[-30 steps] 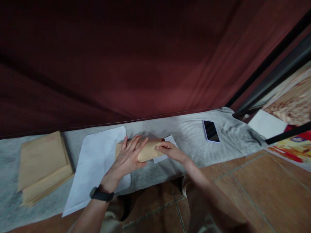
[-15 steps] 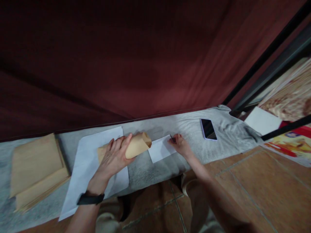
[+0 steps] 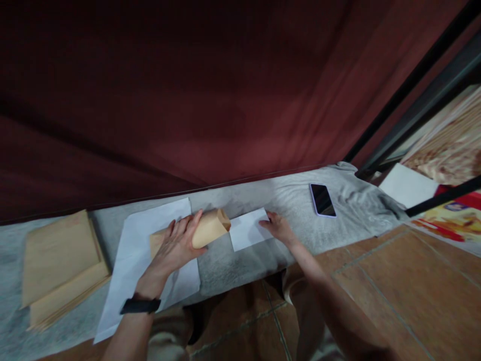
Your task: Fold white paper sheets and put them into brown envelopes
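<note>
A: Nearest, tiled floor (image 3: 376, 296) and the person's knees. Then the gray cloth (image 3: 233, 260) spread over the floor.

B: Hands?

A: Left hand (image 3: 176, 248), dark band on the wrist, lies over a brown paper roll (image 3: 208, 228); its grip is closed loosely around the roll, fingers draped across the top. The roll rests on the right part of a large white sheet (image 3: 146, 260), open end pointing right.

B: Right?

A: Right hand (image 3: 278, 228) is flat, grip released, fingertips on the right edge of a small white paper (image 3: 248, 229) just beside the roll's open end.

B: Handling advice?

A: My judgement: keep steady pressure on the roll so it doesn't spring loose, and pin the small paper flat while sliding it.

B: Farther out?

A: A stack of brown paper (image 3: 60, 265) well left, a phone (image 3: 322, 199) face up to the right, a dark red curtain (image 3: 188, 100) behind.
</note>
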`<state>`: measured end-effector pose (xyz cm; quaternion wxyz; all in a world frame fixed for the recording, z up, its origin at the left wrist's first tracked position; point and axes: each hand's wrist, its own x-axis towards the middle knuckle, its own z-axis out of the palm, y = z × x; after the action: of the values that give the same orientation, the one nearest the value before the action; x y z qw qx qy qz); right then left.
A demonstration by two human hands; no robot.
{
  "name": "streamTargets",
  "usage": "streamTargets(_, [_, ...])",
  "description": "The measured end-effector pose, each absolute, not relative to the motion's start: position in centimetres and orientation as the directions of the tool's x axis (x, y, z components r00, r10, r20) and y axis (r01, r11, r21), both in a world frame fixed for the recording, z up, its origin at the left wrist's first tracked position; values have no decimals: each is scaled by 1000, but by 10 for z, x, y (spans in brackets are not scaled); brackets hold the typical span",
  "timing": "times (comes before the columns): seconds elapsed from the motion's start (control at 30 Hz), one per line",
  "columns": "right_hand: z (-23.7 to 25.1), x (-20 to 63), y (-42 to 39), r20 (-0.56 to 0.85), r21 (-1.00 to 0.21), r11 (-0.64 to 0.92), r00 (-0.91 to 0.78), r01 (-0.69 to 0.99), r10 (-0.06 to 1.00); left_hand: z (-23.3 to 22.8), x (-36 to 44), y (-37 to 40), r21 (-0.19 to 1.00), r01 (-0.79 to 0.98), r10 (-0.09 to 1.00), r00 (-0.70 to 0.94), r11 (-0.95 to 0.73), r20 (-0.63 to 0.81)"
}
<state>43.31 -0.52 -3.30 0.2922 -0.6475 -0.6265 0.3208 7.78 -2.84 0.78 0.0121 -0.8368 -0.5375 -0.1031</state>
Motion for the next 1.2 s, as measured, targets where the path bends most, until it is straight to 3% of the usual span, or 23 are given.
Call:
streamTargets(0.13, [-25,446,7,16,-967,-21,140,255,990,6,78,-28,85,900,893,405,-427,198])
streamTargets(0.23, [-19,443,9,24,-1000,20,154,24,988,6,79,-28,96,900,896,404,-426,184])
streamTargets(0.3, [-15,436,6,40,-999,44,136,-29,990,8,79,-28,106,898,896,403,-426,187])
streamTargets(0.53, [-12,416,-4,136,-982,130,36,134,990,7,80,-27,90,895,882,406,-437,240])
streamTargets(0.8, [-17,427,2,133,-957,127,6,262,991,5,81,-25,10,898,866,420,-439,270])
streamTargets(1.0, [-22,428,5,44,-968,43,1,247,999,6,85,-27,-42,887,843,450,-460,296])
streamTargets(1.2, [-26,427,9,11,-994,4,65,110,998,8,91,-29,-43,866,825,488,-498,283])
